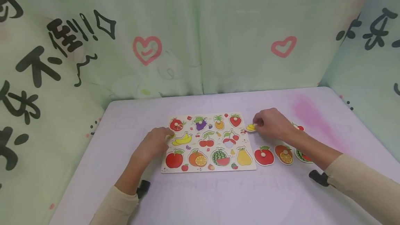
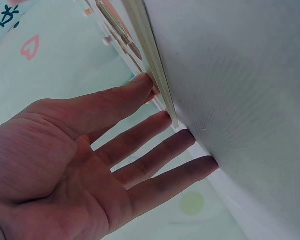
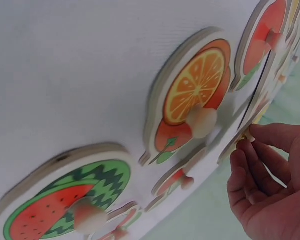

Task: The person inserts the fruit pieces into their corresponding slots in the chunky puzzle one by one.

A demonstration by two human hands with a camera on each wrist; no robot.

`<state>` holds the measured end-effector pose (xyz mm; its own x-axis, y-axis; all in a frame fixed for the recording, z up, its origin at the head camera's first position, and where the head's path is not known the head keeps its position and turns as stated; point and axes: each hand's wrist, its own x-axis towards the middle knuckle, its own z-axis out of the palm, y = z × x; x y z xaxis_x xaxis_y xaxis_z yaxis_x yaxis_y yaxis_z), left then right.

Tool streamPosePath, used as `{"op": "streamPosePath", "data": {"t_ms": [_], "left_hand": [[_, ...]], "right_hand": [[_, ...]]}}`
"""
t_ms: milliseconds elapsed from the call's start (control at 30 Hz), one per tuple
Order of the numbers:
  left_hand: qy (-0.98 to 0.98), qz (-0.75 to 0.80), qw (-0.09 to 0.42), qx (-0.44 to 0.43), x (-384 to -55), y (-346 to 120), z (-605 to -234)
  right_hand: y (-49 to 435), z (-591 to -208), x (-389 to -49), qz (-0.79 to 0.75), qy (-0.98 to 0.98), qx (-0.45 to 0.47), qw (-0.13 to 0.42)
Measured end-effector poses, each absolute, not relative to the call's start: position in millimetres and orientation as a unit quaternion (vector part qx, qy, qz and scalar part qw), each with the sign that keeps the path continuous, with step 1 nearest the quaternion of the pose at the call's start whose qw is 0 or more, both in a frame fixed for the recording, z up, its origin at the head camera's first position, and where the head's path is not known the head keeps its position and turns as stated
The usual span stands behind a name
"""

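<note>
A white fruit puzzle board [image 1: 200,169] lies on the table, printed with several fruits in rows. At its left edge is my left hand [image 1: 154,142], thumb and fingertips touching the board's rim. In the left wrist view, the fingers of that hand [image 2: 135,155] are extended, with the thumb against the board edge. Off the board's upper right side, my right hand [image 1: 272,123] pinches a yellow banana puzzle piece [image 1: 250,127]. From the right wrist view, thumb and index finger of the right hand [image 3: 270,175] meet on it; most of the piece is hidden there.
Right of the board lie an apple piece [image 1: 264,156], an orange piece [image 1: 284,154] and a watermelon piece [image 1: 302,156], each with a knob. A cherry piece [image 1: 300,127] is partly hidden behind the right forearm. Green printed curtains [image 1: 218,61] hang behind the table.
</note>
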<state>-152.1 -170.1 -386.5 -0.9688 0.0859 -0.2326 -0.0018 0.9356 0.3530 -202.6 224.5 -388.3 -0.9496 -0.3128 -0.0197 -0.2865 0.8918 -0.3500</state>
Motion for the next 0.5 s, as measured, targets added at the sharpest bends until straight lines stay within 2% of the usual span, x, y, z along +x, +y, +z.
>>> {"op": "streamPosePath", "data": {"t_ms": [500], "left_hand": [[0.976,0.179,0.124,0.022,-151.7,-170.0,-385.0]], "right_hand": [[182.3,-388.1,-204.6,-0.192,0.962,-0.184,0.055]]}}
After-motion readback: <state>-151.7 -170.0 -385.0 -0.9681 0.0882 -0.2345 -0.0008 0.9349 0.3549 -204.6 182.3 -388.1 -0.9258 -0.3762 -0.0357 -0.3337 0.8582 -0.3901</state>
